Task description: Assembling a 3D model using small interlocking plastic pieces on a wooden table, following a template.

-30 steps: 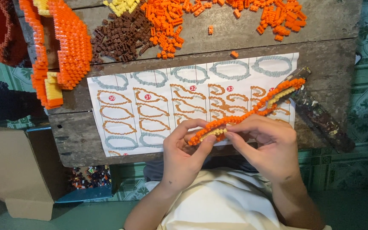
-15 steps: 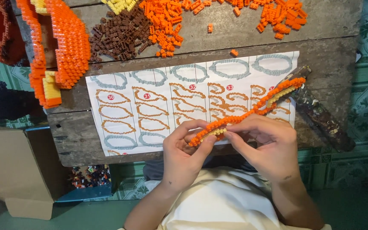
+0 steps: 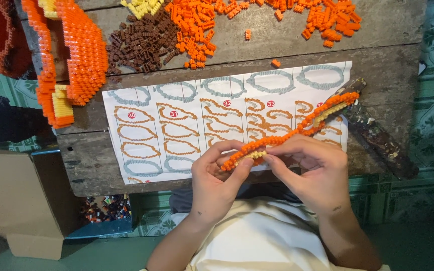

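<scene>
Item: long curved strip of small orange and cream interlocking bricks (image 3: 297,131), held over the near edge of the weathered grey wooden table (image 3: 388,35), its far end rising toward 2 o'clock across the printed paper sheet of outlined shapes (image 3: 141,103)

Left hand (image 3: 216,183): fingers curled, thumb and forefinger pinching the strip's near end from the 8 o'clock side

Right hand (image 3: 311,173): fingers bent, fingertips gripping the same near end from the 4 o'clock side, just beside the left thumb; both hands clasp the strip together

Surroundings:
- loose heap of orange bricks (image 3: 197,22) at 12 o'clock of the sheet
- pile of dark brown bricks (image 3: 141,42) at 11 o'clock, touching the orange heap
- small cluster of pale yellow bricks (image 3: 141,6) at the table's far edge
- large built orange and yellow brick shell (image 3: 71,55) at 10 o'clock
- dark, worn elongated tool (image 3: 377,138) at 3 o'clock, partly under the strip's far end
- brown cardboard box (image 3: 21,200) on the floor at 8 o'clock
</scene>
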